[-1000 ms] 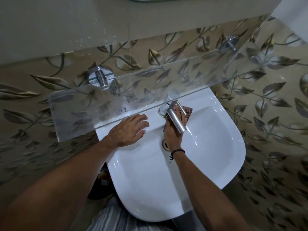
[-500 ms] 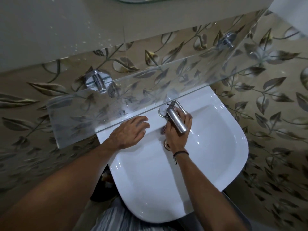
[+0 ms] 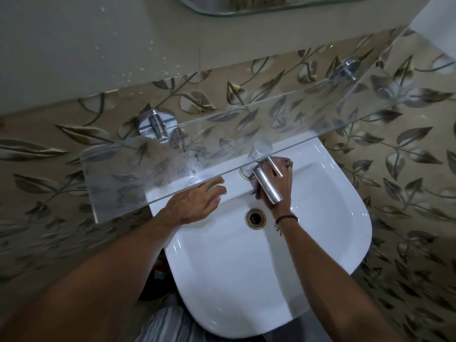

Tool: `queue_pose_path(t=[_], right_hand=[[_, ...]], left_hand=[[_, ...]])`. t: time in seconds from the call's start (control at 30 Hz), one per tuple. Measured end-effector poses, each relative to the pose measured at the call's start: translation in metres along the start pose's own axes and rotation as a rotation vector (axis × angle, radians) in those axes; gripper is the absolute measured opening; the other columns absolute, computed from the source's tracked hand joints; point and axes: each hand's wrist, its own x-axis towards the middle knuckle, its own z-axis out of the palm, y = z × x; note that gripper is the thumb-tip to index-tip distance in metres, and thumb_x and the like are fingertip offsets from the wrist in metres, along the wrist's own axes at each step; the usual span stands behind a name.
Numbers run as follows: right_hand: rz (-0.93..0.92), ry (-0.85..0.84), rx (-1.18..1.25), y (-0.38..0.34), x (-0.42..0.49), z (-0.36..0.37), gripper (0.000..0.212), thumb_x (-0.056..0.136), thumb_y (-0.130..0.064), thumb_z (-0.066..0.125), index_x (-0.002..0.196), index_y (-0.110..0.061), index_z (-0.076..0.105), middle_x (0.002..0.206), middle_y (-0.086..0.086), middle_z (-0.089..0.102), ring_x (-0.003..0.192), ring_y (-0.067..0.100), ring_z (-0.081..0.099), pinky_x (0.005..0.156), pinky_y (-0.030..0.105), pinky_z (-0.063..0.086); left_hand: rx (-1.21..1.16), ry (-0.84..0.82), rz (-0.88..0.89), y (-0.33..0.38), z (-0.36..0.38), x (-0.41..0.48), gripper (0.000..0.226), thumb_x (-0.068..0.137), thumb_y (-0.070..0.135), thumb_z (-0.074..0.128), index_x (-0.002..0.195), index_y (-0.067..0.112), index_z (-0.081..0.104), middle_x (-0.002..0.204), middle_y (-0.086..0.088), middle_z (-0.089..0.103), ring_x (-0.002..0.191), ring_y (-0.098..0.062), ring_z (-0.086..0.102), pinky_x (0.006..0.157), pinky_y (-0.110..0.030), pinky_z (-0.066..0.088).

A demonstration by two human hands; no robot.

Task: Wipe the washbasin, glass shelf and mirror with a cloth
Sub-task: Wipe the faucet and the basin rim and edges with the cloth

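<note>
Leaf-tiled wall behind washbasin [image 3: 246, 280]. Left hand [image 3: 197, 202] flat, fingers spread on rim left of tap [image 3: 267, 185], bracing; right hand [image 3: 278, 183] presses cloth [image 3: 287, 162] behind tap.

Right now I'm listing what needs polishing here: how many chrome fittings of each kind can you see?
Shelf brackets: 2
Tap: 1
Drain ring: 1
Total: 4
</note>
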Motion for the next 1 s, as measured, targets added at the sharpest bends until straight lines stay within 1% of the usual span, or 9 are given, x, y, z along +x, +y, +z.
queue_pose_path(t=[0.17,0.3,0.4,0.47,0.53,0.63,0.67,0.87,1.0], right_hand=[[0.006,-0.191,-0.072,-0.012,0.032,-0.022,0.053,0.084,-0.047,0.036,0.105,-0.01,0.069,0.115,0.011,0.062,0.114,0.032,0.05,0.098,0.057,0.038],[0.022,-0.266,0.154,-0.02,0.039,-0.029,0.068,0.079,-0.05,0.032,0.107,0.001,0.066,0.104,0.005,0.058,0.112,0.033,0.051,0.099,0.041,0.032],[-0.067,-0.328,0.088,-0.008,0.047,-0.026,0.051,0.087,-0.04,0.036,0.099,-0.002,0.068,0.103,0.01,0.063,0.108,0.038,0.053,0.09,0.035,0.03],[-0.042,-0.356,0.05,-0.004,0.055,-0.024,0.033,0.091,-0.029,0.039,0.093,-0.011,0.067,0.098,0.0,0.061,0.1,0.033,0.053,0.088,0.039,0.037],[-0.014,-0.316,0.082,-0.012,0.054,-0.025,0.03,0.085,-0.03,0.037,0.085,-0.012,0.062,0.089,-0.003,0.058,0.087,0.03,0.049,0.082,0.04,0.038],[-0.042,-0.276,0.148,-0.023,0.041,-0.031,0.058,0.082,-0.041,0.032,0.098,0.006,0.063,0.101,0.021,0.063,0.099,0.04,0.054,0.089,0.054,0.04],[-0.054,-0.279,0.135,-0.02,0.039,-0.032,0.061,0.083,-0.044,0.032,0.104,0.005,0.063,0.107,0.021,0.063,0.105,0.041,0.054,0.093,0.055,0.038],[0.032,-0.104,-0.012,0.026,0.016,0.013,0.041,0.099,-0.039,0.05,0.126,-0.011,0.064,0.126,0.001,0.061,0.119,0.022,0.055,0.098,0.047,0.045],[-0.24,-0.075,-0.236,0.042,0.005,0.015,0.044,0.096,-0.019,0.053,0.139,-0.009,0.054,0.143,0.016,0.051,0.136,0.037,0.045,0.109,0.055,0.038]], left_hand=[[0.011,-0.019,-0.019,0.0,0.001,0.0,0.028,0.105,0.036,0.04,0.129,0.028,0.053,0.149,0.006,0.042,0.124,-0.022,0.055,0.093,-0.041,0.053],[0.038,0.016,-0.009,0.001,0.0,0.0,0.028,0.103,0.032,0.045,0.126,0.023,0.058,0.145,0.001,0.048,0.122,-0.023,0.054,0.092,-0.041,0.052],[0.061,0.03,0.006,0.002,-0.001,0.001,0.028,0.102,0.032,0.045,0.125,0.023,0.059,0.143,0.002,0.049,0.122,-0.022,0.051,0.092,-0.04,0.051],[0.067,0.027,0.0,0.002,-0.002,0.001,0.028,0.102,0.032,0.044,0.125,0.024,0.058,0.143,0.002,0.049,0.125,-0.02,0.047,0.093,-0.04,0.05],[0.07,0.034,-0.004,0.002,-0.001,0.001,0.028,0.103,0.032,0.046,0.126,0.024,0.059,0.144,0.002,0.049,0.127,-0.019,0.045,0.095,-0.039,0.049],[0.077,0.026,-0.005,0.002,-0.001,0.0,0.027,0.102,0.032,0.048,0.126,0.025,0.058,0.144,0.002,0.049,0.127,-0.019,0.045,0.096,-0.039,0.047],[0.077,0.026,-0.003,0.002,-0.001,0.0,0.027,0.102,0.032,0.048,0.126,0.025,0.058,0.144,0.002,0.049,0.127,-0.02,0.045,0.096,-0.039,0.047],[0.058,0.043,-0.001,0.001,0.0,0.0,0.027,0.102,0.033,0.048,0.126,0.025,0.059,0.144,0.003,0.049,0.125,-0.019,0.049,0.091,-0.041,0.051],[0.052,0.034,-0.004,0.001,0.0,0.001,0.027,0.102,0.034,0.047,0.126,0.025,0.058,0.144,0.004,0.048,0.125,-0.019,0.049,0.087,-0.042,0.053]])
